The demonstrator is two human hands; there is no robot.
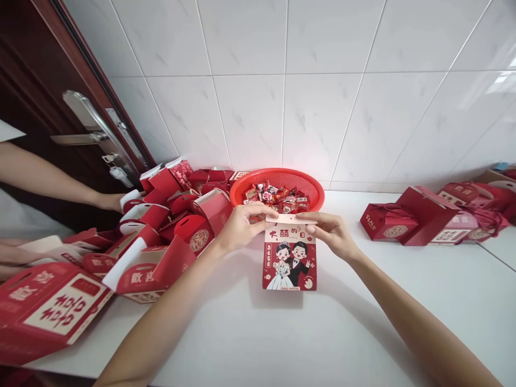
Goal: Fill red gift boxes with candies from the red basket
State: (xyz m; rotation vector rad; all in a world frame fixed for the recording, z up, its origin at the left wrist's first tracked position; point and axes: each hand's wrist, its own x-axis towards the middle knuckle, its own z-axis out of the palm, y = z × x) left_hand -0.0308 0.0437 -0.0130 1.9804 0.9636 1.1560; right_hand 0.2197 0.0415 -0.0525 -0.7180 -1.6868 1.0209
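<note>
A red paper gift box (pixel 289 263) with a printed cartoon bride and groom hangs upright between my hands, above the white tabletop (pixel 250 333). My left hand (pixel 244 226) pinches the left end of its pale top flap, fingers closed. At the right end of that flap, my right hand (pixel 332 231) grips with thumb and fingers. Just behind the box stands a red plastic basket (pixel 318 188), with wrapped candies (pixel 278 194) inside. Whatever the box contains is hidden.
Several red gift boxes (pixel 197 234) crowd the left side, a large one (pixel 52 309) nearest. More boxes (pixel 429 215) stand at right. Another person's arm (pixel 52 174) reaches in from the left, by a door handle (pixel 78 138). A tiled wall (pixel 250 118) backs the table.
</note>
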